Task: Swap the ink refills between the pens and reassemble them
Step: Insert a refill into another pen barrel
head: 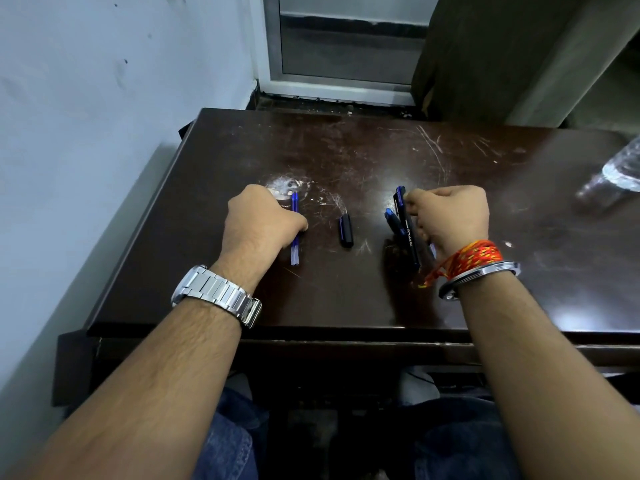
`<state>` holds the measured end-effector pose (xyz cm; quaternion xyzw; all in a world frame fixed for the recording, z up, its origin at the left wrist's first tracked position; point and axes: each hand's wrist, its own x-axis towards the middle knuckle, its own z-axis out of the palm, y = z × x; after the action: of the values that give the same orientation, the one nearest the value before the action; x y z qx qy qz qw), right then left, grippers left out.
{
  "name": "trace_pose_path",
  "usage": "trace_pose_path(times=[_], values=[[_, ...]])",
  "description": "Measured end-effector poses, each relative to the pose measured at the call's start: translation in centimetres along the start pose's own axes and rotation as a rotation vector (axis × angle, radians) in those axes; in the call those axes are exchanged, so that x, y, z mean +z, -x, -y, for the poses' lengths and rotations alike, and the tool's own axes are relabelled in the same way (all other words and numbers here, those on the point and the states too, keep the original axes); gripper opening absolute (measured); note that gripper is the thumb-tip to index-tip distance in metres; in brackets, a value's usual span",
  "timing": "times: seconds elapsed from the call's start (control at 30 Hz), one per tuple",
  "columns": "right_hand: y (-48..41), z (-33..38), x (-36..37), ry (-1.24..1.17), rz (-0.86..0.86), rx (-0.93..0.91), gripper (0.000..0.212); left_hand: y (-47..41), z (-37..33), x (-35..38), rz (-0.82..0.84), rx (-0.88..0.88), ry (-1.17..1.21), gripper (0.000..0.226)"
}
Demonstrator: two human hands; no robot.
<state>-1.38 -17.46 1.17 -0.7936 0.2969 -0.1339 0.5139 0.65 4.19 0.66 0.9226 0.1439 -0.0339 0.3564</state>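
Two thin blue ink refills (294, 233) lie side by side on the dark wooden table (346, 299). My left hand (258, 221) rests over their middle, with its fingers closed on them. A black and blue pen cap (345, 231) lies alone between my hands. My right hand (450, 214) grips a black pen barrel (407, 226) with white lettering, tilted up off the table. A second blue and black pen part (394, 220) sits just left of that barrel, touching it.
A clear plastic water bottle (620, 171) lies at the table's right edge. A pale wall runs along the left side. Behind the table are a glass door and a dark curtain. The tabletop is scratched, with a white scuffed patch (285, 187) near my left hand.
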Motion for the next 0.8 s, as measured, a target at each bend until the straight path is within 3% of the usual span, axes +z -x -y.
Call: trace_pose_path(times=[0.2, 0.4, 0.53, 0.67, 0.8], values=[[-0.1, 0.4, -1.5, 0.259, -0.046, -0.105, 0.018, 0.3, -0.2, -0.2, -0.061, 0.015, 0.038, 0.030], [-0.4, 0.2, -1.6, 0.433, -0.002, -0.068, 0.019, 1.1, -0.9, -0.1, -0.089, 0.078, 0.341, 0.031], [-0.6, -0.2, -1.5, 0.498, 0.029, -0.048, 0.021, 1.0, -1.2, -0.1, 0.024, 0.077, 0.587, 0.028], [-0.8, -0.3, -1.3, 0.545, 0.023, -0.048, 0.022, 0.9, -0.9, 0.3, 0.165, 0.156, 0.639, 0.040], [-0.9, -0.4, -1.2, 0.535, 0.008, -0.052, 0.018, 1.0, -0.5, 0.6, 0.182, 0.219, 0.704, 0.043]])
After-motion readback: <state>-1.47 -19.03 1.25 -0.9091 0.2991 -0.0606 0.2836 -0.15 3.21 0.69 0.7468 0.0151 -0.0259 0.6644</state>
